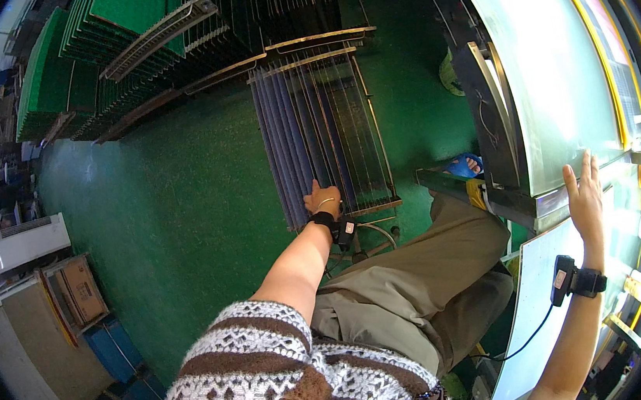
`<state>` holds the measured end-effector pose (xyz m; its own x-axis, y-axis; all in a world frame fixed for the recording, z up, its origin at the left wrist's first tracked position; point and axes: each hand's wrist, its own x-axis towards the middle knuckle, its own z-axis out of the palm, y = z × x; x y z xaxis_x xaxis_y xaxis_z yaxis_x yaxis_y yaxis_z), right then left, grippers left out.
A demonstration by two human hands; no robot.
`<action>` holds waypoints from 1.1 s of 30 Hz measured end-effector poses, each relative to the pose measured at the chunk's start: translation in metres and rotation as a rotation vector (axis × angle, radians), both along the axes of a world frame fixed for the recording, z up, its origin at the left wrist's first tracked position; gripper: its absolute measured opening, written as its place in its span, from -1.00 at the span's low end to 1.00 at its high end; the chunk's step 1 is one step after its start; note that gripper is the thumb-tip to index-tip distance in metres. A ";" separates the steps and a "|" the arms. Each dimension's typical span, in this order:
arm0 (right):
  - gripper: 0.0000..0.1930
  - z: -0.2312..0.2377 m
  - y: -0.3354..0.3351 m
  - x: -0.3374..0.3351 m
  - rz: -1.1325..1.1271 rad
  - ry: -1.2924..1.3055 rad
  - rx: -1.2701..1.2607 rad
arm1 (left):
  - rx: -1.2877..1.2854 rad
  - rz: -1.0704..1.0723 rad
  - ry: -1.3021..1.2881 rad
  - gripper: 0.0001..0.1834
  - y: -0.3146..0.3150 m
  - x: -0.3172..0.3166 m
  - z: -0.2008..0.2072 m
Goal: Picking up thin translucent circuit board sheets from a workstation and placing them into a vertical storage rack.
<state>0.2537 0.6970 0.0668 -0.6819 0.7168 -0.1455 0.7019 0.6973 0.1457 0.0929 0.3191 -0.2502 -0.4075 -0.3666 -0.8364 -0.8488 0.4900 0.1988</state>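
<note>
My left hand (324,200) is at the near end of a wire rack (380,131) that holds several thin dark blue panels (283,141) on edge. Its index finger points forward along the panels, and the thumb and other fingers are bent in around the edge of one of them. The fingertips are partly hidden. Off to the right, my right hand (587,191) lies with fingers stretched out at the near edge of a brightly lit glass-like work surface (550,82). Nothing is in it. Both wrists carry a black strap with a small device.
Tall racks of green boards (114,18) stand beyond on the green floor (158,217). A white board (531,310) leans beside my right forearm. Below the work surface are a dark box-like part (488,120) and a foot in a blue slipper (464,165). Cardboard boxes (80,291) are at left.
</note>
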 end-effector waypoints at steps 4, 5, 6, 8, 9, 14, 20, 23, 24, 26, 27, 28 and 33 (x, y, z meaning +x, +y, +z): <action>-0.27 0.002 -0.001 -0.002 -0.044 -0.056 -0.020 | -0.294 -0.387 0.137 -0.47 -0.009 0.006 -0.004; -0.28 0.001 -0.001 -0.001 -0.028 -0.048 -0.004 | -0.365 -0.437 0.204 -0.50 -0.010 0.008 -0.004; -0.28 0.000 -0.001 0.000 -0.012 -0.040 0.013 | -0.365 -0.436 0.203 -0.50 -0.011 0.010 -0.004; -0.28 0.001 -0.001 -0.001 -0.015 -0.035 0.006 | -0.331 -0.427 0.298 -0.51 -0.013 0.013 -0.005; -0.29 0.001 -0.002 -0.001 -0.019 -0.029 0.001 | -0.331 -0.426 0.298 -0.51 -0.014 0.013 -0.009; -0.29 -0.002 0.003 0.002 -0.001 -0.008 -0.006 | -0.285 -0.453 0.241 -0.44 -0.011 0.013 -0.005; -0.28 -0.003 0.004 0.002 0.012 -0.006 -0.008 | -0.282 -0.541 0.204 -0.29 -0.009 0.016 -0.007; -0.28 -0.003 0.005 0.004 0.012 -0.007 -0.005 | -0.262 -0.524 0.199 -0.28 -0.004 0.017 -0.005; -0.28 -0.004 0.005 0.004 0.017 -0.007 -0.002 | -0.263 -0.523 0.199 -0.28 -0.005 0.017 -0.006; -0.28 -0.004 0.005 0.003 0.021 -0.006 -0.004 | -0.243 -0.510 0.190 -0.28 -0.006 0.017 -0.007; -0.28 -0.004 0.005 0.003 0.022 -0.004 -0.004 | -0.242 -0.511 0.190 -0.28 -0.006 0.017 -0.008; -0.28 -0.004 0.004 0.003 0.021 -0.004 -0.003 | -0.252 -0.514 0.199 -0.28 -0.006 0.017 -0.010; -0.28 -0.005 0.006 0.004 0.018 0.006 0.003 | -0.278 -0.520 0.351 -0.27 -0.008 0.018 -0.012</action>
